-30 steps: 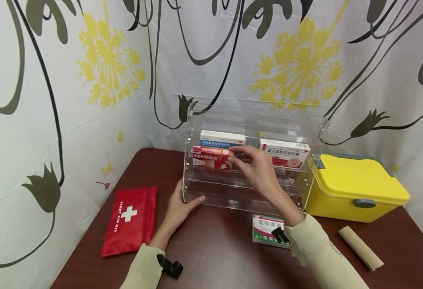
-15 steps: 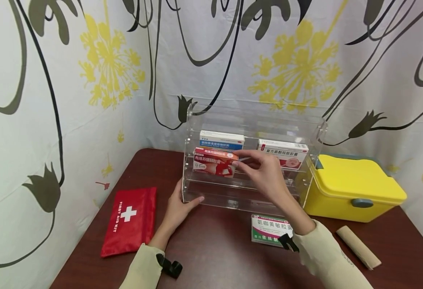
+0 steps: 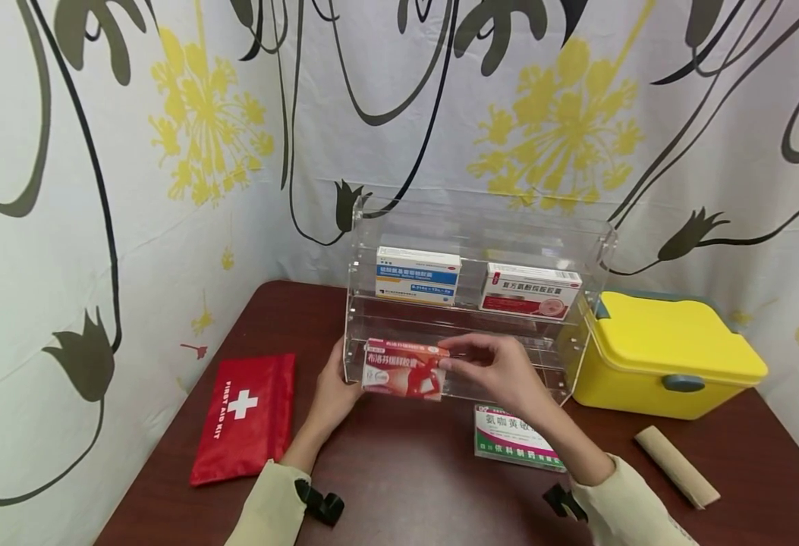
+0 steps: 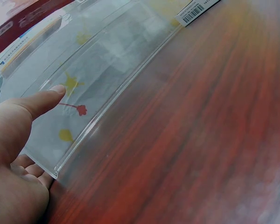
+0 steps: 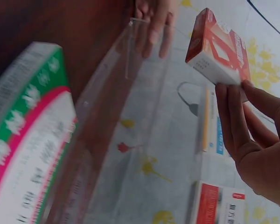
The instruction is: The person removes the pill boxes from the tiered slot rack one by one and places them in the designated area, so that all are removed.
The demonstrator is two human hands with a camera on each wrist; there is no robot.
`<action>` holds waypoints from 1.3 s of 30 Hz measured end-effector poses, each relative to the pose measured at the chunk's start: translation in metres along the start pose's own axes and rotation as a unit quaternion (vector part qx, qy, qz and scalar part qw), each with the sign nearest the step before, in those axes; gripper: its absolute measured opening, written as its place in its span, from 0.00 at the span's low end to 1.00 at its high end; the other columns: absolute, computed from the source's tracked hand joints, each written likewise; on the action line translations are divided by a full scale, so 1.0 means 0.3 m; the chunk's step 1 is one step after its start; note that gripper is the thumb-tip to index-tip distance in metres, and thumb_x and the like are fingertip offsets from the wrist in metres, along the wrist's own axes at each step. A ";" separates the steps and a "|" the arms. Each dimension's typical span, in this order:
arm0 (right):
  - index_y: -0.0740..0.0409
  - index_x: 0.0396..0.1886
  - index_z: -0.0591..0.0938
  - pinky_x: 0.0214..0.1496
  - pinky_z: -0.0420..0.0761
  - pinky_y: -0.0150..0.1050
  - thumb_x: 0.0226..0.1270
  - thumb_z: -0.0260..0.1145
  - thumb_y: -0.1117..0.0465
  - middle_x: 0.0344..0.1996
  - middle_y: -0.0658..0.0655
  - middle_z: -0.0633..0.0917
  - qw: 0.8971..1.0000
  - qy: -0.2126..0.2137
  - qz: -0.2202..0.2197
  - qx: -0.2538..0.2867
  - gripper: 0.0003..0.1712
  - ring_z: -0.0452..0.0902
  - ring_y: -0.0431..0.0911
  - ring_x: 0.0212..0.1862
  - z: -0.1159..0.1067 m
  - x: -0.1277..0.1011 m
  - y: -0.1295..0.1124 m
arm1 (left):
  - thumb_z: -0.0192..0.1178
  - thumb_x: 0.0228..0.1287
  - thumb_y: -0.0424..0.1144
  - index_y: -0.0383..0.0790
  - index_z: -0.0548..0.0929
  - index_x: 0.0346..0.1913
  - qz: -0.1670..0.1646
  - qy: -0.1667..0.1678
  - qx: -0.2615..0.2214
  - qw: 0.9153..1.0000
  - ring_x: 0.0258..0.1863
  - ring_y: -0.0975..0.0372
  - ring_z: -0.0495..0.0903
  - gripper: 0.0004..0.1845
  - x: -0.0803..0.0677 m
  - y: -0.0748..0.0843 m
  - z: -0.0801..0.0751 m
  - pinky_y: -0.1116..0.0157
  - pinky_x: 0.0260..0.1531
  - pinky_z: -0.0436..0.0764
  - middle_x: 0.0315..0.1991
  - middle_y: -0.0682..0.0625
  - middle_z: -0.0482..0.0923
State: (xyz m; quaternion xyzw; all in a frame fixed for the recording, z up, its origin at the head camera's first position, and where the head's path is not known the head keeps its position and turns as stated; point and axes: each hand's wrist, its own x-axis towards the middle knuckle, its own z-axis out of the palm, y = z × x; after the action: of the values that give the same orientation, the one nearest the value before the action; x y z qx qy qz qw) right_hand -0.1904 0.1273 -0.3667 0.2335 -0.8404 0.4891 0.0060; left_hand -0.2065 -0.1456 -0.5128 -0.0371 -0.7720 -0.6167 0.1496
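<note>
Between thumb and fingers of my right hand (image 3: 501, 371) is the right end of a red medicine box (image 3: 399, 373). The box hangs in front of the lower tier of a clear acrylic display rack (image 3: 413, 312); in the right wrist view the red box (image 5: 219, 44) is apart from the rack. My left hand (image 3: 334, 394) grips the rack's lower left corner. In the left wrist view its thumb (image 4: 44, 100) lies over the clear front and the fingers curl behind the edge. A blue-and-white medicine box (image 3: 417, 277) and a red-and-white one (image 3: 532, 292) stand on an upper tier.
A green-and-white medicine box (image 3: 515, 436) lies on the table before the rack. A yellow lidded case (image 3: 672, 364) stands right of it, with a tan roll (image 3: 679, 468) in front. At left lies a red first aid pouch (image 3: 243, 417). Patterned curtains hang behind.
My right hand has brought the red medicine box down and forward, from before the blue-and-white box to the rack's lower front. The left hand keeps its place at the corner.
</note>
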 end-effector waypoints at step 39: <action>0.57 0.35 0.90 0.34 0.79 0.34 0.58 0.73 0.63 0.26 0.46 0.87 0.990 -0.061 0.096 -0.078 0.05 0.81 0.37 0.27 0.166 -0.099 0.178 | 0.76 0.52 0.38 0.46 0.61 0.75 -0.023 0.001 -0.001 1.000 0.61 0.45 0.71 0.49 -0.027 0.108 -0.009 0.46 0.59 0.68 0.64 0.39 0.71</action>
State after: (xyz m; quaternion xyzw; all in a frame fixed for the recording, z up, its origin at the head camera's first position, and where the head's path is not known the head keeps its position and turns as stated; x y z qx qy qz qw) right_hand -0.1744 0.1198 -0.4434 0.1796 -0.8934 0.4051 -0.0741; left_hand -0.1905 -0.1394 -0.4841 -0.0191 -0.7716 -0.6210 0.1364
